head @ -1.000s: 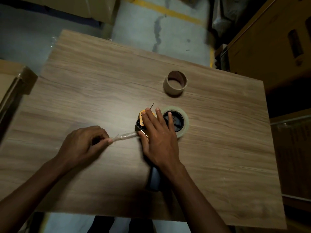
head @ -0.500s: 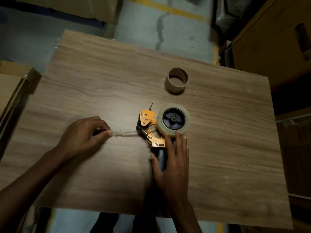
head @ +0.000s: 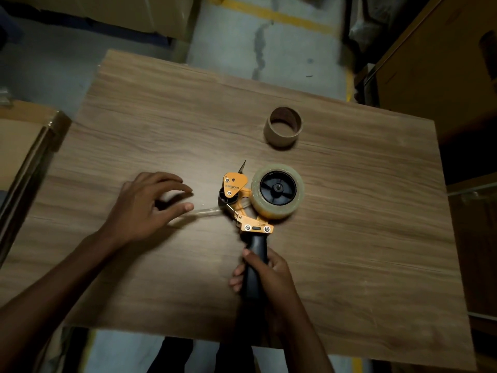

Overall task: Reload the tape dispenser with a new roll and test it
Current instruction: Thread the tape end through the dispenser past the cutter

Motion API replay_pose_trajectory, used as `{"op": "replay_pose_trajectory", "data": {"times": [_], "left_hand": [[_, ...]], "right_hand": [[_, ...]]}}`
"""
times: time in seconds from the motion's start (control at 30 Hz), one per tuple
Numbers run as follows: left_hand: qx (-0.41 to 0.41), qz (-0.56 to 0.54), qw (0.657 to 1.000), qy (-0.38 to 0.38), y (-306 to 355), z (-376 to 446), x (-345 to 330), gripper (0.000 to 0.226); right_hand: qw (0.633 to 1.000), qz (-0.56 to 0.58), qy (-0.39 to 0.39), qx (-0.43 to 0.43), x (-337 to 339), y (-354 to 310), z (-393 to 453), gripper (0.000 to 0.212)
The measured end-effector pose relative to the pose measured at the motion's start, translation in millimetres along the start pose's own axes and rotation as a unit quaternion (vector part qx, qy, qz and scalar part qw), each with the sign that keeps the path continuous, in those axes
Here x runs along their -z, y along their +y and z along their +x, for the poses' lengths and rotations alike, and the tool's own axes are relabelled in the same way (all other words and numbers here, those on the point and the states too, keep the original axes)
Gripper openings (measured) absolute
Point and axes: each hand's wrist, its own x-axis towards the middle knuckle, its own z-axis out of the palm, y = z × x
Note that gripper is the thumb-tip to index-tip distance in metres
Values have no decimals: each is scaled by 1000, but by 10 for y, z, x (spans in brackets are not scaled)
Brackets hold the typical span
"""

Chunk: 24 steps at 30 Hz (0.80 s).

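Note:
An orange tape dispenser (head: 243,208) with a black handle lies flat on the wooden table (head: 363,238). A roll of clear tape (head: 278,190) sits on its black hub. A strip of tape (head: 205,211) runs left from the dispenser's front roller along the table. My right hand (head: 265,278) is wrapped around the black handle. My left hand (head: 149,205) hovers just left of the strip with fingers spread, the thumb tip at the strip's end. An empty cardboard core (head: 283,129) stands farther back on the table.
A cardboard box (head: 24,146) sits to the left of the table. Brown cartons (head: 441,57) stand at the right. Concrete floor with a yellow line (head: 277,14) lies beyond the far edge.
My right hand slid off the dispenser head and down to grip the handle. My left hand opened from its pinch on the tape end, fingers now spread.

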Motion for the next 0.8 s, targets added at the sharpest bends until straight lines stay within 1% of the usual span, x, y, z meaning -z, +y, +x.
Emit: {"op": "replay_pose_trajectory", "data": {"times": [0.03, 0.07, 0.1, 0.17, 0.3, 0.4, 0.43, 0.5, 0.63, 0.73, 0.8], "left_hand": [[0, -2, 1000, -1, -2, 22, -3, 46], [-1, -3, 1000, 0, -9, 42, -9, 45], [0, -3, 1000, 0, -6, 59, -9, 44], [5, -3, 1000, 0, 11, 94, -6, 43], [-15, -17, 999, -28, 56, 120, -11, 42], [-48, -18, 997, -65, 91, 62, -68, 56], [-53, -21, 996, -70, 109, 37, -89, 57], [-63, -40, 995, -65, 129, 6, -125, 50], [-95, -74, 991, -51, 101, 12, -153, 26], [-104, -79, 990, -44, 102, 39, -146, 20], [-108, -77, 990, -42, 106, 52, -144, 20]], "right_hand": [[997, 30, -60, -23, 7, -33, -12, 10], [993, 44, -106, -35, 11, -71, -30, 10], [988, 56, -141, -33, 0, -120, -61, 16], [980, 91, -177, -18, -1, -133, -47, 25], [973, 124, -194, 0, 9, -37, 3, 34], [969, 145, -200, -13, 13, 24, 39, 43], [969, 146, -198, -18, 2, 31, 45, 45], [973, 135, -186, -18, -20, 49, 54, 46], [973, 132, -191, -1, -55, 69, 60, 29], [966, 160, -204, -5, -92, 54, 58, 17], [961, 175, -214, -7, -108, 59, 56, 15]]}}
